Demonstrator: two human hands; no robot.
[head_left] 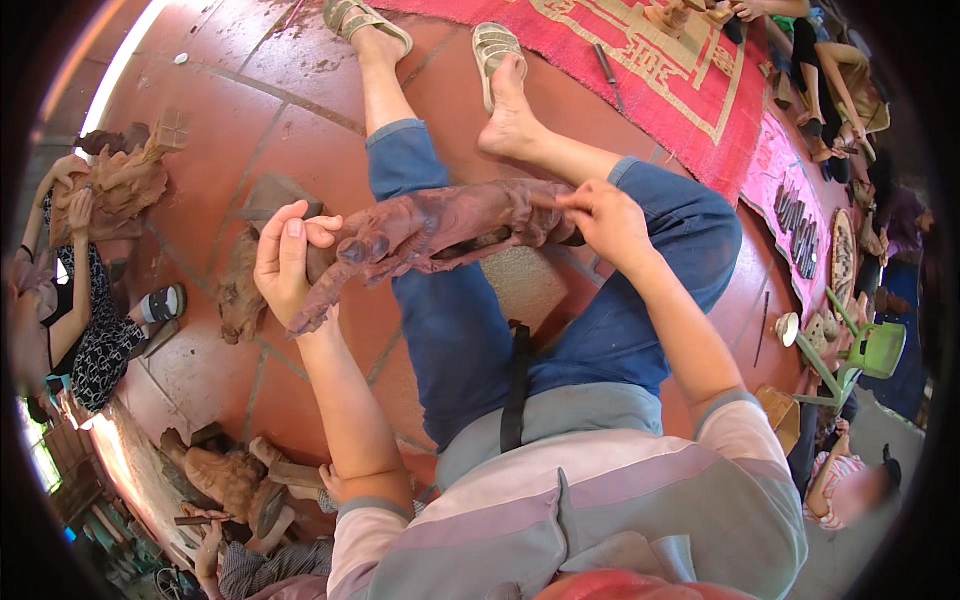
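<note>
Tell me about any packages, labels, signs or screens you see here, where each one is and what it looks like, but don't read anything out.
None can be made out: no package, label, sign or screen.
Nearest to it: a red woven mat on the floor at upper right, with a cream pattern.
Pink cloth beside it, dark small pieces lined up on it.

The person sits with both bare forearms reaching forward over the lap. The left hand (287,262) is curled, thumb up and fingers wrapped in a firm grip. The right hand (603,218) bends at the wrist, fingertips pinched together, elbow out wide.
</note>
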